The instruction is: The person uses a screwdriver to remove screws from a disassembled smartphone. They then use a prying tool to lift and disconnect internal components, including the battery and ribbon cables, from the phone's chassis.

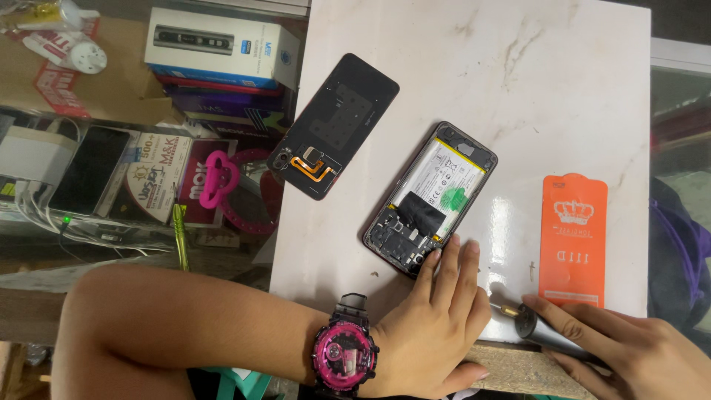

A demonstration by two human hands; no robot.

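One opened phone [432, 194] sits on the white marble slab [563, 81], and that's our landmark. Its long axis runs on a diagonal, from the lower left up to the upper right, battery side up, with the camera end pointing down-left toward the person. One detached back cover [335, 124] lies just up-left of the phone, apart from it, tilted along roughly the same diagonal, an orange flex ribbon showing on its inner face. One orange screen-protector packet [573, 238] lies to the right of the phone, well apart, standing straight up and down.

Two hands in play. The left hand [437, 318], one pink-and-black watch [344, 355] on its wrist, is spread flat with fingers loosely together, fingertips touching the phone's lower right edge; it grips nothing. The right hand [637, 348], down-right of the phone, is curled around one dark electric screwdriver [537, 330], its tip aimed up-left toward the phone, just short of the left hand's fingers.

Left of the phone, beyond the slab's edge, one white box [222, 44] and one pink ring holder [217, 178].
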